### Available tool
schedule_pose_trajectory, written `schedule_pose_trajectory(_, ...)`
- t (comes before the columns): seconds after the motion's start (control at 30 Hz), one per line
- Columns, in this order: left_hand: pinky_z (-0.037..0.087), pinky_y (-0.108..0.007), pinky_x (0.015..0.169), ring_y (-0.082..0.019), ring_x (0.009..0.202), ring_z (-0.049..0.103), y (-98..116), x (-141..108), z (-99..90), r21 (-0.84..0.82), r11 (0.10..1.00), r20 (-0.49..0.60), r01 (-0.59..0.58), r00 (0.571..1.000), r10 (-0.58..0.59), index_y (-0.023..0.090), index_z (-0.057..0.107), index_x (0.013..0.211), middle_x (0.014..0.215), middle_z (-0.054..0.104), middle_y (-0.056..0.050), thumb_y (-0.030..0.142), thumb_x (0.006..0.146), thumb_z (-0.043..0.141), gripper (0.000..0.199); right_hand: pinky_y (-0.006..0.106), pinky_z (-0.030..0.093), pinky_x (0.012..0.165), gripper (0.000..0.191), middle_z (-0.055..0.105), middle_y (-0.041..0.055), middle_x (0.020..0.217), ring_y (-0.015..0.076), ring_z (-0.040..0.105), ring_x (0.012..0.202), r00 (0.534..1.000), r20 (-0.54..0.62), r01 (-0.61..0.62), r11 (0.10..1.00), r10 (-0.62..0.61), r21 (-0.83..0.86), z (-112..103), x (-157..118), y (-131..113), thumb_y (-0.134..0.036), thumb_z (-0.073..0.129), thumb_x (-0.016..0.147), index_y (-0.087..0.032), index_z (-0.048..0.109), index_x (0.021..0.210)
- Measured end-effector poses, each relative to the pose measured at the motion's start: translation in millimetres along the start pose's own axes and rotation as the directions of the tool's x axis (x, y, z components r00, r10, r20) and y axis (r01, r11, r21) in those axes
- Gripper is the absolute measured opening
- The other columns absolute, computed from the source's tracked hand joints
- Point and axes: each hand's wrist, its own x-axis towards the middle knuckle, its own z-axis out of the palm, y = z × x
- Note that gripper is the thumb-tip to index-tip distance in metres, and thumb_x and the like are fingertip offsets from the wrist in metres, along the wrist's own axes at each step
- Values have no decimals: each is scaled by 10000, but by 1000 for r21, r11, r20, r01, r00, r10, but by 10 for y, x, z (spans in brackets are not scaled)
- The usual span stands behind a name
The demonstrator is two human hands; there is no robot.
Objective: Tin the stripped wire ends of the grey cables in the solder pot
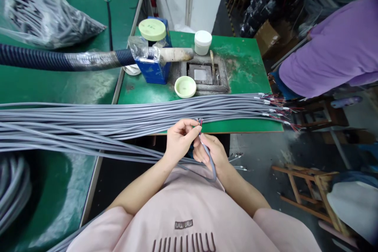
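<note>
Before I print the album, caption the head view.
Left hand pinching thin wires, right hand holding their gray cable, near a cable bundle.

Upside-down "MIU MIU" patch [183, 224] on shirt [195, 201]

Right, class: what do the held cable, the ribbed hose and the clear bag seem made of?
Held cable: probably plastic-sheathed, satin grey, bending evenly. Ribbed hose: plastic or perhaps rubber, semi-gloss, evenly ridged. Clear bag: likely plastic film, glossy, creased, see-through.

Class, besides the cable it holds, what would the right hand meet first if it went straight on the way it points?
Probably the left hand, close ahead of the right hand, which holds the cable; depth is unclear from this single view.
</note>
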Motion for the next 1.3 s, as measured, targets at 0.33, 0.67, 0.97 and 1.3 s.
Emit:
schedule_pose_trajectory(0.33,351,-173,374,-58,361,467,-10,37,-33,-71,989,65,129,990,-125,161,657,779,452,525,60,330,702,755,210,214,264,369,307,414,-87,291,52,288,255,1000,-10,-9,1000,9,-28,8,5,-1,-425,632,804,-153,612,661)
schedule_pose_trajectory(0.67,305,-165,350,-43,353,420,-22,64,-42,-87,981,35,172,985,-170,157,655,714,460,519,56,359,648,792,253,218,274,373,310,414,-83,294,58,296,259,1000,-18,15,999,-16,-28,-9,26,-12,-419,626,814,-153,610,656)
schedule_pose_trajectory(0.97,446,-207,513,-83,473,521,-92,-24,-15,82,991,-45,-109,993,113,166,699,739,508,566,29,314,718,737,154,246,300,385,333,441,-63,323,79,330,284,997,-32,68,995,-71,-79,-93,90,-109,-440,606,828,-177,560,628)
schedule_pose_trajectory(1.3,420,-227,527,-89,478,485,-181,-105,-45,232,882,84,-409,912,401,219,736,767,514,566,20,256,749,709,49,243,378,468,208,485,-64,391,83,426,391,983,-104,127,974,-148,-187,-18,112,-283,-361,703,713,-174,616,684)
